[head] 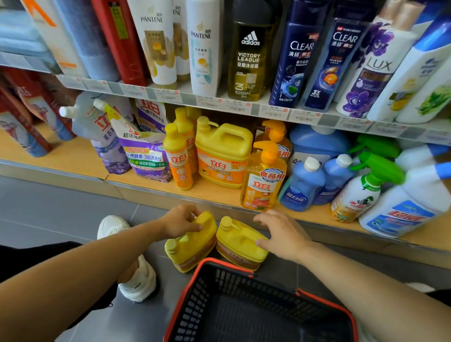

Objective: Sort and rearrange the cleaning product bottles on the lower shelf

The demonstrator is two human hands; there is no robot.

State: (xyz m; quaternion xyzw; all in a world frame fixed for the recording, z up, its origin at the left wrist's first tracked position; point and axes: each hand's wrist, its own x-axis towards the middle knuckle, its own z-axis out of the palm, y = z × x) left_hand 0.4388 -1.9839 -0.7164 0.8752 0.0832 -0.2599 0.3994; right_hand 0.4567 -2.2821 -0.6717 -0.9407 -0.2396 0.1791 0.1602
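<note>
Grey tiles formed the floor (48, 202) of a shop aisle, below a wood-toned lower shelf (62, 153) with a metal front edge. Two yellow jugs sat on the floor just before that edge, beside a red-rimmed basket (199, 276). The left jug (191, 246) was tilted, its long axis running from the shelf edge toward the person, cap nearest the person; the left hand (182, 222) gripped its far end. The right jug (239, 244) ran along the edge, cap leftward; the right hand (281, 235) rested spread on it. Upper-shelf bottles (248, 48) read PANTENE, adidas VICTORY LEAGUE, CLEAR, LUX.
</note>
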